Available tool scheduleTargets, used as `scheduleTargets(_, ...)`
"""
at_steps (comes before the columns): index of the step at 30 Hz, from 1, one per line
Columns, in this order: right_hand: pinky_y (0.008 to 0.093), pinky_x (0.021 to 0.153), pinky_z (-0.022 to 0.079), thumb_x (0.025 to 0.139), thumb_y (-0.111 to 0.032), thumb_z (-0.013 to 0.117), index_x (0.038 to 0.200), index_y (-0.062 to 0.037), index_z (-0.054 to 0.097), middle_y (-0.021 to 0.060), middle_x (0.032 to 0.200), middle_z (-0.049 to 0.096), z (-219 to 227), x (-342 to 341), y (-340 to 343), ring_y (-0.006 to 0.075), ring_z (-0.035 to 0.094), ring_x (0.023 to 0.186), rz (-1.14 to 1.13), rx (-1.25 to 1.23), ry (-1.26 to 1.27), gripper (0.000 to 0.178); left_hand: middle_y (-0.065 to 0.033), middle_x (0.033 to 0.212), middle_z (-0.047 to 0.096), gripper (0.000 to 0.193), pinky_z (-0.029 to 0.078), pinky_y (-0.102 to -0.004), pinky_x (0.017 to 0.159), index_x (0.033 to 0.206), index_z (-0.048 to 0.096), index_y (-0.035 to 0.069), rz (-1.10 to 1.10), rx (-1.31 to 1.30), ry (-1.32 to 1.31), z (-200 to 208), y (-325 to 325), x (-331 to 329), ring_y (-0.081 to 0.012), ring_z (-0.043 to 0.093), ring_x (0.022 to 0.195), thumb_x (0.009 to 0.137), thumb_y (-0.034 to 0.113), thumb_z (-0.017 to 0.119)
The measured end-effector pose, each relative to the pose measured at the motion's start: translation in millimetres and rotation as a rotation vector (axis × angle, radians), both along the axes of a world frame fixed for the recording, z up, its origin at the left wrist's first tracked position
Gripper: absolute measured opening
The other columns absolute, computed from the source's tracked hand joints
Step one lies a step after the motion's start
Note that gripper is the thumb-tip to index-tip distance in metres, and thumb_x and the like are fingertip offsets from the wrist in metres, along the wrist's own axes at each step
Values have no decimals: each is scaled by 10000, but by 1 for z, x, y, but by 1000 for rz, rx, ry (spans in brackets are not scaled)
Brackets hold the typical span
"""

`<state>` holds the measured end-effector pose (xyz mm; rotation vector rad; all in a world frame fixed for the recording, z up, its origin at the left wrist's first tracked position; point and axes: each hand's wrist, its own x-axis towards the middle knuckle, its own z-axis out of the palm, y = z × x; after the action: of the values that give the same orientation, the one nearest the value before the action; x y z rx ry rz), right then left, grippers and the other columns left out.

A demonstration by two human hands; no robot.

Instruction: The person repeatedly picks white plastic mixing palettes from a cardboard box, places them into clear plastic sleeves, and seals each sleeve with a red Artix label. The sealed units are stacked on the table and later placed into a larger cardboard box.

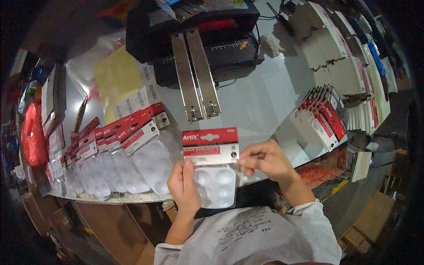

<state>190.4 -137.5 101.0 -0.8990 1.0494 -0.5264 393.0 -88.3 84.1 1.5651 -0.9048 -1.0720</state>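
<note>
A white plastic mixing palette (216,187) with round wells hangs in a clear bag over the table's near edge. Across its top sits a red and white folded header card (210,150) with a hanging hole. My left hand (183,187) grips the pack at its left side, thumb in front near the card's lower edge. At the card's lower right corner, my right hand (268,161) is closed, thumb and fingers pinching there. Left of my hands, several bagged palettes with the same cards (150,163) lie overlapping in a row.
A black machine (203,44) with two metal rails (187,73) stands at the back centre. Loose header cards (324,119) fan out on the right, before tall card stacks (340,48). A yellow sheet (117,73) and barcode labels (132,101) lie left; a red bag (34,134) hangs beyond.
</note>
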Motion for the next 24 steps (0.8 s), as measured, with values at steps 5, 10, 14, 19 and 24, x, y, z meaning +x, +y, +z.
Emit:
scheduleTargets(5, 222, 568, 423, 839, -129, 588, 848, 35, 646, 36, 697, 602, -19, 30, -29, 92, 530, 602, -264, -11, 29, 175, -39, 700, 459, 242, 356, -248, 639, 822, 508, -1, 112, -60, -198, -17, -42, -5, -116, 402, 682, 941, 195, 433)
scheduleTargets(10, 220, 536, 409, 823, -79, 566, 822, 52, 628, 61, 682, 585, -36, 36, -45, 107, 513, 584, -406, -99, -161, 145, -55, 715, 482, 203, 363, -265, 645, 842, 488, 15, 91, -65, -194, -30, -60, -2, -132, 404, 678, 937, 183, 425)
scheduleTargets(14, 221, 538, 411, 833, -100, 573, 832, 50, 625, 64, 697, 588, -41, 36, -42, 110, 512, 578, -396, -118, -109, 158, -73, 715, 505, 215, 376, -295, 655, 834, 500, 7, 90, 21, -174, -35, -62, -4, -149, 444, 692, 929, 188, 432)
scheduleTargets(19, 239, 517, 422, 950, -287, 410, 747, -10, 546, 20, 585, 501, -34, 20, -27, 89, 468, 530, -259, -188, 116, 370, -141, 796, 580, 207, 406, -352, 719, 880, 540, 0, -38, 67, -323, -7, -35, 15, -216, 539, 767, 905, 188, 455)
scheduleTargets(24, 302, 660, 473, 938, -307, 415, 964, 18, 511, 134, 779, 593, -27, 29, 1, 208, 596, 738, -48, -345, 289, 340, -225, 1122, 552, 385, 376, -393, 904, 1118, 554, 15, 191, 303, -251, 42, -9, 78, -326, 526, 1044, 861, 301, 533)
